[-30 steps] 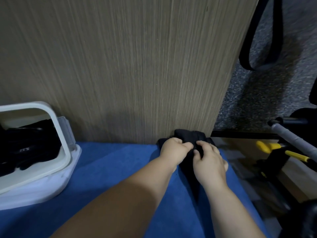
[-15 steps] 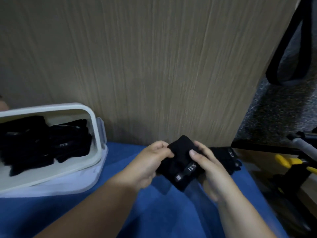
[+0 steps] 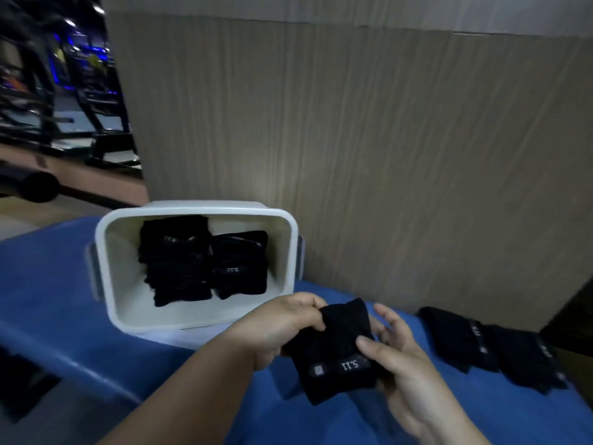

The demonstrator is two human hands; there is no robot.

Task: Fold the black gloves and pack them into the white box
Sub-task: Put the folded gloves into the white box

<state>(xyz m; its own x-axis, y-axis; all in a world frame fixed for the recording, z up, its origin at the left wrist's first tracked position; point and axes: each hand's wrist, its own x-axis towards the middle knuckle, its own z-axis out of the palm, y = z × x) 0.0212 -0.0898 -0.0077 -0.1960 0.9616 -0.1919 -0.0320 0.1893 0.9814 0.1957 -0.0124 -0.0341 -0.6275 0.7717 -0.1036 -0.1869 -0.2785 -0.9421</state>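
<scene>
A folded black glove [image 3: 337,345] is held above the blue cloth [image 3: 64,300], just in front of the white box [image 3: 199,319]. It forms a thick, squarish bundle with a grey "5.11" strip and a small square logo along its near edge. The left hand [image 3: 282,329] grips its left side with curled fingers. The right hand [image 3: 401,367] pinches its right side, thumb on top, fingers spread beneath. Two stacks [image 3: 205,261] of folded black gloves fill the box. Loose gloves [image 3: 491,345] lie flat on the cloth to the right, near a wooden panel [image 3: 385,155].
</scene>
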